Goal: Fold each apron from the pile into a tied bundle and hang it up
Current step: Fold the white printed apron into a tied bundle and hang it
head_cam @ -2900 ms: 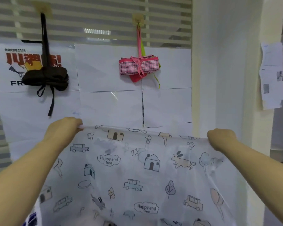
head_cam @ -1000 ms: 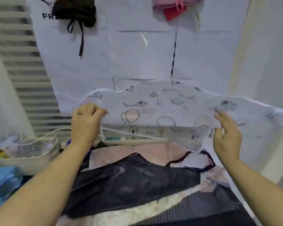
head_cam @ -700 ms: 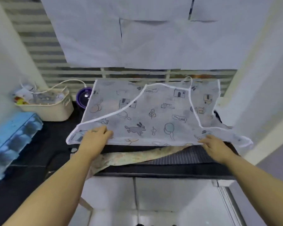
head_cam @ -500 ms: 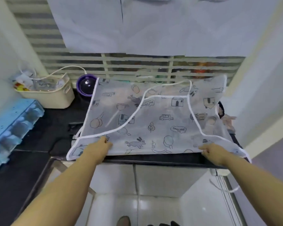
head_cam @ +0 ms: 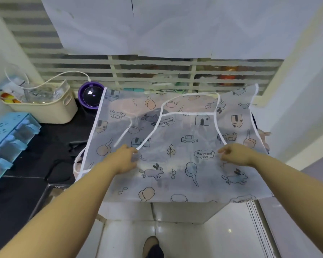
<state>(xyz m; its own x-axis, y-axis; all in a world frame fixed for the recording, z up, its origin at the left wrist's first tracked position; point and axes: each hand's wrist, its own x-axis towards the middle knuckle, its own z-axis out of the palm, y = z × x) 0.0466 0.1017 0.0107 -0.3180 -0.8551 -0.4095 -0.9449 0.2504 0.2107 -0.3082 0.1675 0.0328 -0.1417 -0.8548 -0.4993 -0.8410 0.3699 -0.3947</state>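
Lying flat on the surface (head_cam: 45, 131), the apron (head_cam: 175, 138) runs its long axis left to right, with its hem overhanging the near edge. Left hand (head_cam: 125, 159) rests at the trim (head_cam: 147, 139), grip unclear. Right hand (head_cam: 237, 153) is equally near, fingers loosely curled and apparently holding nothing.

From my feed, the left hand's (head_cam: 124, 158) fingertips were curled out of sight under the knuckles. I couldn't tell whether they pinched the sheer white cartoon-printed apron (head_cam: 185, 146), and the same went for the right hand (head_cam: 238, 153). Beyond the fingers, whatever lay under the apron showed only as dim pink and dark smudges. Far left of the left fingers, the frame edge cut off a blue plastic drawer unit (head_cam: 9, 138). Objects behind the white slatted screen (head_cam: 138, 71) were a blur.
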